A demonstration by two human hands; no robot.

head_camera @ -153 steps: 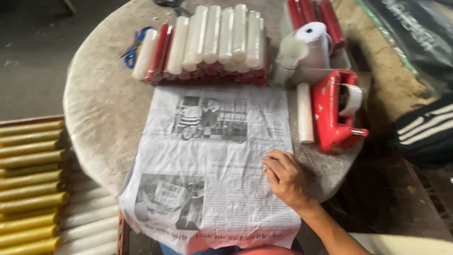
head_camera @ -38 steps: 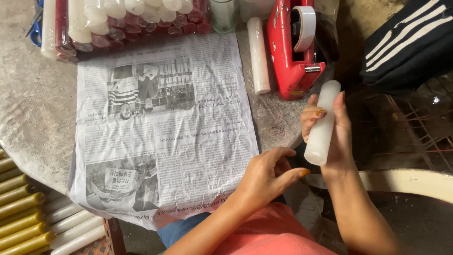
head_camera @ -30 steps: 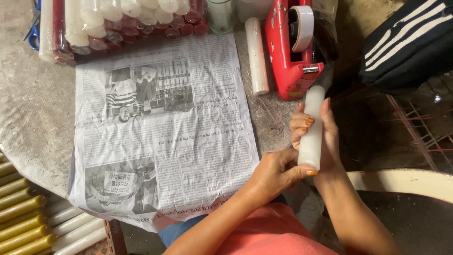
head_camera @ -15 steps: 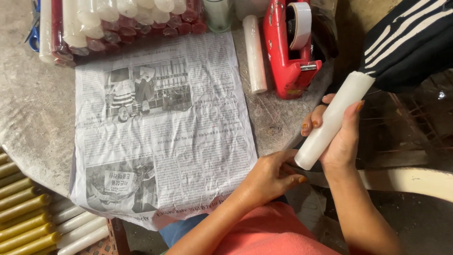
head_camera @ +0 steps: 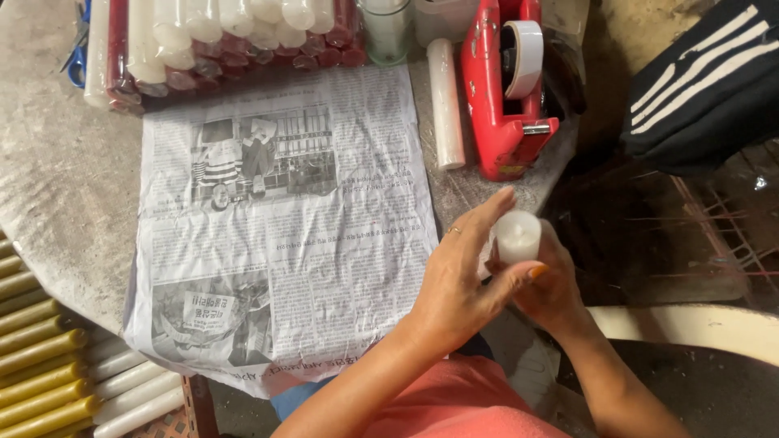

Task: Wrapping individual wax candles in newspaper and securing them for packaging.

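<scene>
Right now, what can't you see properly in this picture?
Head view:
- White candle: seen end-on, its length hidden by the left hand and right hand.
- Stacked red and white candles: far ends cut off by the top edge.
- Scissors: mostly cut off by the top edge.
- Yellow candles: cut off at the left edge.

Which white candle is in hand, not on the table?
The white candle seen end-on, gripped between the left hand and right hand. The lone white candle beside the red tape dispenser lies flat, untouched.

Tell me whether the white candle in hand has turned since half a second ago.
Yes. The candle then slanted toward the striped cloth; now it points end-on at the camera.
</scene>
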